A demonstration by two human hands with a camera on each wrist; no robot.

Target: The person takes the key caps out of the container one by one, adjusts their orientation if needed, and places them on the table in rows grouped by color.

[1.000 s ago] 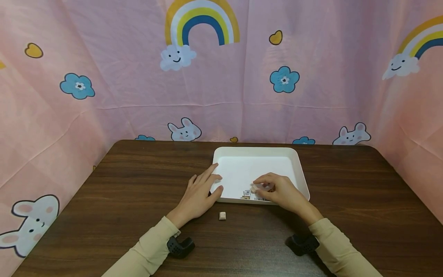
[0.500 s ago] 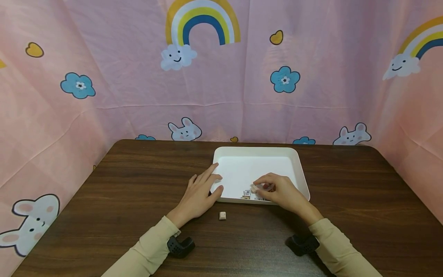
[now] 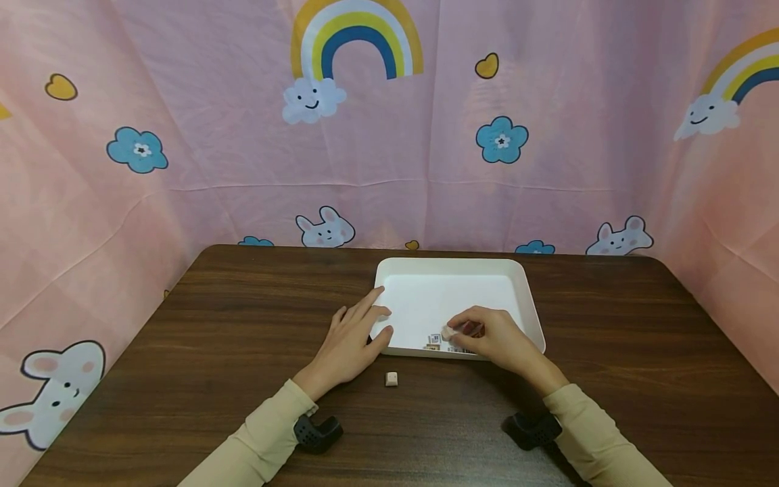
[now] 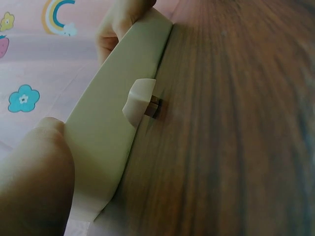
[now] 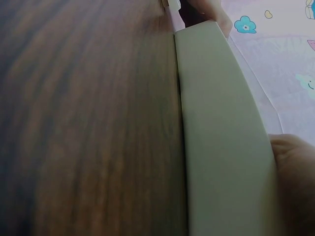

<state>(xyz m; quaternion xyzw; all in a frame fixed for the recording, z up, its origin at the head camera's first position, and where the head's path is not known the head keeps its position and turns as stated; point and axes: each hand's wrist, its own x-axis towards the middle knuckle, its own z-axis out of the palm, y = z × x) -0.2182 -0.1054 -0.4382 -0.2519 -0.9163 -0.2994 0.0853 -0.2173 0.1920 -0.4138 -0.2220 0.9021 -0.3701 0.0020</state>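
Note:
My left hand (image 3: pixel 349 341) lies at the left side of a white tray (image 3: pixel 450 266), its fingers spread over the rim. Inside the tray, near its front wall, my right hand (image 3: pixel 502 338) pinches a small pale keycap (image 3: pixel 447 333) between thumb and fingertips. Several more keycaps (image 3: pixel 434 339) with dark markings sit along that wall, partly hidden by the right hand. Outside the tray, on the table in front of it, stands one beige keycap (image 3: pixel 391 379); the left wrist view shows this keycap (image 4: pixel 139 101) with a dark brown part under it.
The tray stands on a dark wood-grain table (image 3: pixel 274 304). Behind and around the table hangs a pink curtain (image 3: pixel 395 149) with printed rainbows, flowers and rabbits. Black wrist cameras (image 3: pixel 318 434) sit on both sleeves.
The right hand's fingers have shifted slightly, and the keycap between them is turned a little. The left hand and the tray have stayed where they were.

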